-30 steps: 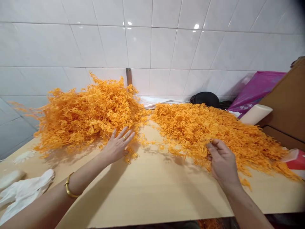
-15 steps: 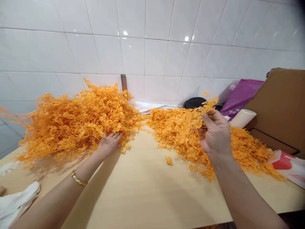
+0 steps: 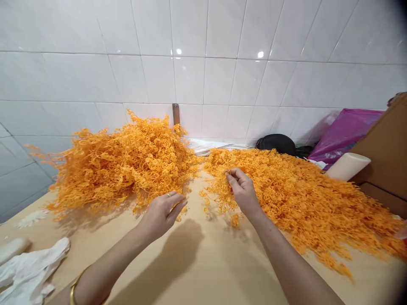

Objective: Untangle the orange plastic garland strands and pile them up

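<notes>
Two heaps of orange plastic sprigs lie on a pale wooden table (image 3: 197, 262). The left heap (image 3: 121, 163) is tall and tangled; the right heap (image 3: 302, 190) is flatter and spreads to the right edge. My right hand (image 3: 242, 190) pinches an orange sprig (image 3: 222, 192) at the near left end of the right heap, and the sprig hangs below the fingers. My left hand (image 3: 163, 212), with a ring on one finger, hovers between the heaps just in front of the left one, fingers together and slightly curled, holding nothing that I can see.
White gloves (image 3: 28, 271) lie at the table's left near corner. Against the white tiled wall sit a black pouch (image 3: 276, 143), a magenta plastic bag (image 3: 345, 127) and a white roll (image 3: 348, 165). A brown cardboard box (image 3: 386, 152) stands at the far right.
My right hand lifted a sprig from the right heap, then came down and left with it toward the gap between the heaps. My left hand drew back from the left heap.
</notes>
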{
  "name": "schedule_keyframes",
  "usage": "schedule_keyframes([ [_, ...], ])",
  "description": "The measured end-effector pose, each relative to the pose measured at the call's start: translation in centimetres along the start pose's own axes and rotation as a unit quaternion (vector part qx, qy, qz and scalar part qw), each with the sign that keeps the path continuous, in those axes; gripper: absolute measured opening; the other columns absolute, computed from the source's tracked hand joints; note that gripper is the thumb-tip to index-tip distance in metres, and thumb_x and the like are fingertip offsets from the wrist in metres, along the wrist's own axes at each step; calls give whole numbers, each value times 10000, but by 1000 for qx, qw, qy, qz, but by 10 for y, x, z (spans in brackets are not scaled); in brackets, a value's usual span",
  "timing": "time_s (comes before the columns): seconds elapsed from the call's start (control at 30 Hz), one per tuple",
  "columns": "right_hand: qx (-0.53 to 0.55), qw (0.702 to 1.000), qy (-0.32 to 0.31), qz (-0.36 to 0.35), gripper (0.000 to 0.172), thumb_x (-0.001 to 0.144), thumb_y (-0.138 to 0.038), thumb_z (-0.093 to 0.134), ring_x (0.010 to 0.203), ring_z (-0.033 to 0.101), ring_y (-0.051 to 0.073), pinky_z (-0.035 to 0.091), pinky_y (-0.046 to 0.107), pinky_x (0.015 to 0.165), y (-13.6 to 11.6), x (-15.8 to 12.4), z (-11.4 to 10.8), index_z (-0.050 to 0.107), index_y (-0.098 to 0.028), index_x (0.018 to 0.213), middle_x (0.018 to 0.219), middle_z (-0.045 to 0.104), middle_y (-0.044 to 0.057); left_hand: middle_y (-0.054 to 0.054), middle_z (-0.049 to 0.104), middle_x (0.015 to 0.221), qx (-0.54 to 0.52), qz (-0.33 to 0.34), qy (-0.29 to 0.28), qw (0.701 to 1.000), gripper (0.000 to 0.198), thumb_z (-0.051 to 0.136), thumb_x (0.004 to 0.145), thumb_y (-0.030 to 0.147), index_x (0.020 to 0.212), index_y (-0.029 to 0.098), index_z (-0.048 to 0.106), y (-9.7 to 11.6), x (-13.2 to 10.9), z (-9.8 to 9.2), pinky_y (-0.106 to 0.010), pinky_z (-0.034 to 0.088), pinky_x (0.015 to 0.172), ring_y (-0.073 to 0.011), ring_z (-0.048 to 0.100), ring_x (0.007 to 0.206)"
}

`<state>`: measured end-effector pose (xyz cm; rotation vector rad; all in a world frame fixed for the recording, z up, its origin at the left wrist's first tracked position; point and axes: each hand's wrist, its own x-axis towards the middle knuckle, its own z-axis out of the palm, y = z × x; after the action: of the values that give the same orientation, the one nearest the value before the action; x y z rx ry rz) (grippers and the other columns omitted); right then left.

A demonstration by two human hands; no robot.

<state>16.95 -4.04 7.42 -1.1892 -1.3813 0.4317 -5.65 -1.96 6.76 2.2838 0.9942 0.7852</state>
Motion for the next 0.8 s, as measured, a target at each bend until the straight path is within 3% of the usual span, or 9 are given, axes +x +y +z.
schedule_keyframes([
  [0.07, -144, 986, -53, -72, 130, 824, -225, 359, 519, 388, 92, 315, 208, 499, -6, -3, 7, 471, -185, 772, 606, 425, -25, -79, 608, 864, -203, -107, 14, 973, 357, 444, 735, 471, 889, 192, 605, 12, 10, 8, -271, 442, 660, -200, 550, 834],
  [0.17, -320, 914, -185, -169, 132, 796, -150, 370, 672, 462, 137, 361, 256, 631, -14, -17, 26, 500, -169, 813, 751, 512, 40, -73, 602, 805, -440, -226, -14, 869, 453, 492, 662, 551, 876, 161, 574, 18, 28, 29, -261, 446, 595, -180, 566, 763],
  [0.23, -372, 870, -259, -195, 102, 767, -164, 424, 728, 466, 165, 374, 290, 671, -16, -33, 36, 507, -158, 825, 794, 521, 66, -37, 590, 703, -505, -279, -14, 817, 409, 578, 617, 505, 831, 157, 561, 12, 35, 45, -240, 433, 541, -140, 563, 635],
  [0.3, -378, 856, -291, -200, 162, 753, -203, 464, 794, 461, 191, 384, 327, 714, -15, -51, 39, 506, -153, 901, 856, 523, 85, 0, 566, 612, -524, -333, 11, 783, 312, 659, 583, 379, 767, 155, 545, 1, 38, 57, -220, 411, 490, -109, 535, 521],
  [0.4, -348, 876, -273, -190, 357, 771, -220, 450, 923, 433, 213, 381, 362, 792, -8, -72, 26, 424, -158, 1122, 1023, 489, 113, 2, 565, 577, -547, -383, 63, 742, 183, 651, 605, 225, 713, 144, 527, -19, 37, 64, -224, 413, 476, -103, 526, 477],
  [0.5, -363, 883, -248, -164, 424, 789, -167, 406, 995, 410, 216, 375, 367, 828, 12, -83, 5, 361, -175, 1211, 1116, 451, 124, -35, 602, 655, -582, -361, 79, 724, 122, 612, 653, 208, 720, 129, 549, -30, 37, 60, -248, 453, 559, -122, 567, 575],
  [0.6, -450, 842, -250, -162, 425, 740, -55, 386, 1012, 411, 237, 360, 399, 834, 41, -81, -12, 463, -192, 1135, 1122, 469, 122, -44, 618, 762, -608, -335, 63, 717, 172, 620, 658, 259, 776, 141, 580, -29, 39, 53, -273, 469, 618, -142, 581, 686],
  [0.7, -553, 802, -184, -129, 412, 655, 14, 402, 1060, 379, 295, 316, 460, 852, 63, -70, -24, 559, -149, 1000, 1151, 461, 155, -28, 605, 861, -635, -311, 69, 704, 192, 627, 654, 279, 812, 175, 594, -24, 45, 51, -276, 472, 645, -140, 569, 763],
  [0.8, -571, 809, -111, -83, 322, 680, -4, 392, 1036, 396, 320, 331, 470, 807, 64, -53, -32, 591, -124, 902, 1141, 461, 184, -22, 588, 852, -656, -279, 72, 697, 186, 622, 658, 270, 821, 181, 609, -22, 52, 53, -254, 464, 642, -118, 556, 740],
])
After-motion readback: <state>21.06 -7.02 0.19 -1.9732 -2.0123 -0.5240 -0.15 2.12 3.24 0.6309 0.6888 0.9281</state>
